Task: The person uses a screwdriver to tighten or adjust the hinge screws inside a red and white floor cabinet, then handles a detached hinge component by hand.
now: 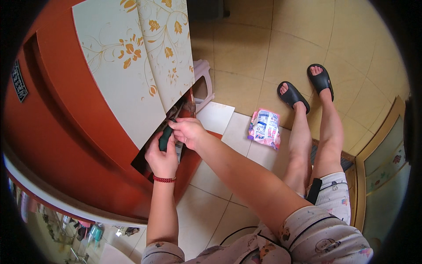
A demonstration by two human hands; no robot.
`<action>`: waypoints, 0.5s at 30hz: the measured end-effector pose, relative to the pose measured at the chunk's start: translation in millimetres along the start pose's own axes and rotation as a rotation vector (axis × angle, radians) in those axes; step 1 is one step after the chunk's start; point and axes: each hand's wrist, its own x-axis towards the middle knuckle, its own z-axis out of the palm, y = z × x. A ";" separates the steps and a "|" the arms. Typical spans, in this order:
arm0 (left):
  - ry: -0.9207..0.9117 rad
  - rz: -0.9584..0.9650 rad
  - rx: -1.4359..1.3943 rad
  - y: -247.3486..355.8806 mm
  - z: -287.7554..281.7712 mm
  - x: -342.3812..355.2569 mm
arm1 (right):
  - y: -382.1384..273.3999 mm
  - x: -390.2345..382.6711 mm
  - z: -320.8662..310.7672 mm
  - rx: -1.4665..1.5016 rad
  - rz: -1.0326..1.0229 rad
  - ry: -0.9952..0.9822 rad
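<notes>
My left hand [161, 157], with a red beaded bracelet [164, 179] on the wrist, is closed around a small dark green object [165, 138]. This object is smooth and elongated; its exact kind I cannot make out. At its upper end, the fingers of my right hand [188, 132] pinch it, thumb and forefinger together. Both hands are just below the lower corner of a white panel [118, 83] with gold flowers, at a dark opening in a red-orange cabinet [74, 114]. Items inside the opening are mostly hidden by my hands.
A pink and white plastic packet [265, 128] lies on the tiled floor [206, 176], near my feet in black slippers [293, 95]. Behind the panel stands a pale pink plastic stool [203, 81]. A framed glass door [382, 171] is at the right; cluttered small items lie lower left.
</notes>
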 end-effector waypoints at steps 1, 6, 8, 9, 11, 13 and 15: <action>0.018 -0.055 0.003 -0.6 1.5 0.5 | 2.6 0.2 0.4 -0.022 -0.008 0.029; 0.160 -0.135 -0.126 -2.8 6.6 20.8 | 5.5 7.7 5.4 -0.014 0.021 -0.104; 0.168 -0.209 -0.244 3.8 13.7 32.4 | 4.1 11.7 6.6 -0.015 0.015 -0.157; 0.185 -0.277 -0.361 10.0 13.2 36.2 | 4.2 12.0 7.0 -0.018 0.019 -0.159; 0.196 -0.285 -0.357 9.3 15.9 34.4 | 4.9 11.1 5.1 0.166 0.040 -0.282; 0.295 -0.642 -0.663 -10.5 16.3 24.9 | 11.1 6.1 4.6 0.221 0.060 -0.376; 0.330 -0.614 -0.738 -19.5 13.2 15.6 | 19.4 8.4 -0.9 0.148 0.021 -0.218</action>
